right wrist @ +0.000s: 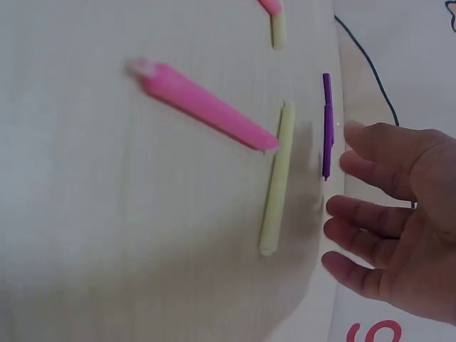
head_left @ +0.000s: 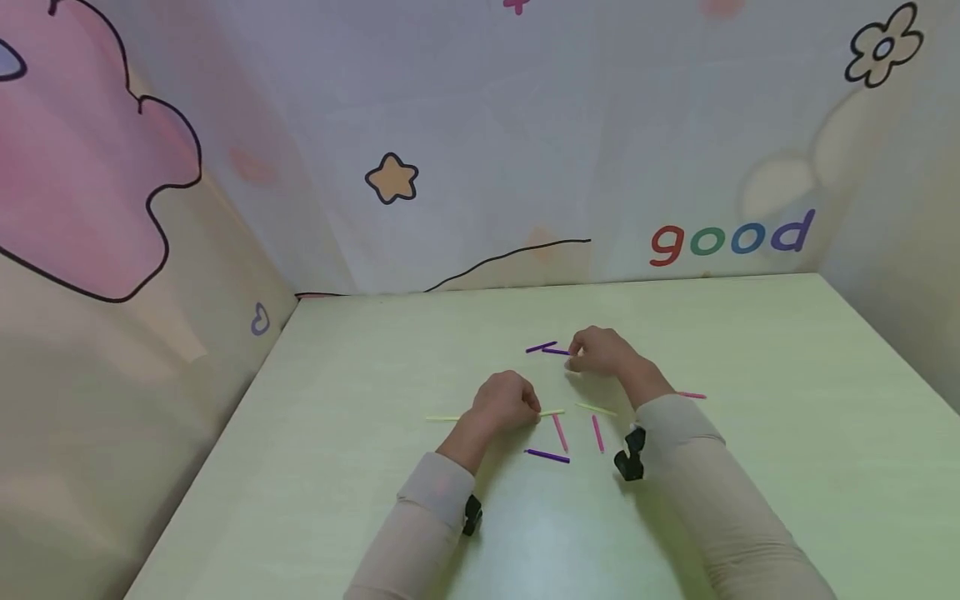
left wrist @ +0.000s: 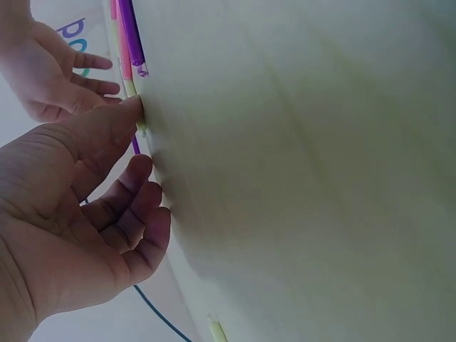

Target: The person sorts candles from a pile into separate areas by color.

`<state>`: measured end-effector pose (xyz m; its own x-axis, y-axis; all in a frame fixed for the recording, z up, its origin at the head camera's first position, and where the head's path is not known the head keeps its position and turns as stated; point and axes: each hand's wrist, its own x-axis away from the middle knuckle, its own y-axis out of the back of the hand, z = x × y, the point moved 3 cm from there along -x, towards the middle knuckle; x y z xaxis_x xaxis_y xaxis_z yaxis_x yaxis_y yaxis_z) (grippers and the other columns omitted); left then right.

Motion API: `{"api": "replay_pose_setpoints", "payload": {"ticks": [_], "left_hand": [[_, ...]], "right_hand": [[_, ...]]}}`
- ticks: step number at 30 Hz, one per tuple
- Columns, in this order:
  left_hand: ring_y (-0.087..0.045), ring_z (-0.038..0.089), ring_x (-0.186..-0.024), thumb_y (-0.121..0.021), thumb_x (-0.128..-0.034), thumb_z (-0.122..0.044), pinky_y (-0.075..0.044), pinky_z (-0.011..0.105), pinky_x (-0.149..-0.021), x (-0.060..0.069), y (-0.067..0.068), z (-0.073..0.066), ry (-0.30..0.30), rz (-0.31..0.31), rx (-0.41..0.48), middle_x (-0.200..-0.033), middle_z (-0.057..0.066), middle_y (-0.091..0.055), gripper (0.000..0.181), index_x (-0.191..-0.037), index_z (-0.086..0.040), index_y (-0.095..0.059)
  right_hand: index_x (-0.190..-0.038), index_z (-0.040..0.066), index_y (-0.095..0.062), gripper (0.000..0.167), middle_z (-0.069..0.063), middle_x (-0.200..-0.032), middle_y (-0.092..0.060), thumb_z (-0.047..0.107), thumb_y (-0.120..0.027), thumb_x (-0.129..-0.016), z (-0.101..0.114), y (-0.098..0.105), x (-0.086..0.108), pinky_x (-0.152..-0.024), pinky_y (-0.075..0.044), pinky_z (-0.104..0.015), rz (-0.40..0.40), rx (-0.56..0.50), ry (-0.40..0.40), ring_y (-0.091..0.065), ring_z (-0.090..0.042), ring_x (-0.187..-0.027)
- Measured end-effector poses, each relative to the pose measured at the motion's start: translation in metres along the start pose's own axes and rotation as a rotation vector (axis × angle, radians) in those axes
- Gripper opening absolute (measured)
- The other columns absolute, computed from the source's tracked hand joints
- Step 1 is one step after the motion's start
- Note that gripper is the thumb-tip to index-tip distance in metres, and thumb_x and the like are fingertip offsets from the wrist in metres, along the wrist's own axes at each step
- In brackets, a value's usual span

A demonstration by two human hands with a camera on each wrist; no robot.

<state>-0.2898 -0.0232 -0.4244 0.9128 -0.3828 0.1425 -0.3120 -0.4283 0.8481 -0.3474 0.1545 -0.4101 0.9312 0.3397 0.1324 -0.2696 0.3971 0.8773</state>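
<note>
Left hand (head_left: pixel 502 402), below frame centre: pinching a slim, rounded yellow-green stick (head_left: pixel 552 413) between thumb and index finger, keeping remaining fingers loosely bent. Right hand (head_left: pixel 602 350), right of centre: hanging half-open, gripping nothing visible, just beside two smooth purple sticks (head_left: pixel 556 352) lying at a slight angle; contact not determinable. Lower centre-right: showing straight pink sticks (head_left: pixel 561 434) and a lower purple stick (head_left: pixel 547 457), lying on a pale, faintly streaked tabletop (head_left: pixel 300 500).

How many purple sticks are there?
3 that I can see: one purple stick and a second purple stick by the right hand, and a third purple stick nearest the person. More might hide under the hands.
</note>
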Motion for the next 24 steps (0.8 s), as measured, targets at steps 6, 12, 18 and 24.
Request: {"api": "replay_pose_setpoints", "payload": {"ticks": [6,12,18,24], "left_hand": [[-0.050,0.010,-0.073,-0.075,-0.0775,-0.015,-0.041,0.024,-0.067,0.002,0.001,-0.002,0.006,0.000,-0.013,-0.073,-0.009,-0.061,0.004,-0.081,-0.014,-0.074],[-0.050,0.010,-0.073,-0.075,-0.0778,-0.015,-0.041,0.024,-0.067,0.004,0.001,-0.004,0.003,-0.004,-0.043,-0.073,-0.009,-0.061,0.004,-0.081,-0.013,-0.074],[-0.049,0.010,-0.072,-0.075,-0.0784,-0.015,-0.041,0.023,-0.065,0.003,-0.001,-0.005,0.004,-0.003,-0.049,-0.072,-0.009,-0.059,0.004,-0.079,-0.012,-0.073],[-0.049,0.010,-0.071,-0.075,-0.0779,-0.014,-0.042,0.023,-0.065,0.002,-0.001,-0.004,0.003,-0.005,-0.058,-0.071,-0.008,-0.059,0.004,-0.079,-0.011,-0.073]], "right_hand": [[-0.105,-0.003,-0.062,0.029,-0.019,-0.107,-0.060,0.018,-0.064,-0.086,0.004,-0.002,0.015,-0.089,-0.040,-0.047,0.031,0.034,0.011,-0.053,-0.034,-0.101],[-0.110,-0.003,-0.060,0.033,-0.019,-0.111,-0.059,0.020,-0.064,-0.087,0.004,-0.004,0.027,-0.090,-0.039,-0.048,0.054,0.061,0.056,-0.052,-0.036,-0.105],[-0.112,-0.002,-0.059,0.034,-0.017,-0.113,-0.059,0.019,-0.065,-0.086,0.009,-0.004,0.043,-0.093,-0.037,-0.049,0.073,0.044,0.071,-0.050,-0.036,-0.109],[-0.113,-0.001,-0.060,0.035,-0.017,-0.113,-0.059,0.020,-0.066,-0.086,0.017,-0.003,0.056,-0.092,-0.037,-0.050,0.079,0.046,0.100,-0.050,-0.037,-0.109]]}}
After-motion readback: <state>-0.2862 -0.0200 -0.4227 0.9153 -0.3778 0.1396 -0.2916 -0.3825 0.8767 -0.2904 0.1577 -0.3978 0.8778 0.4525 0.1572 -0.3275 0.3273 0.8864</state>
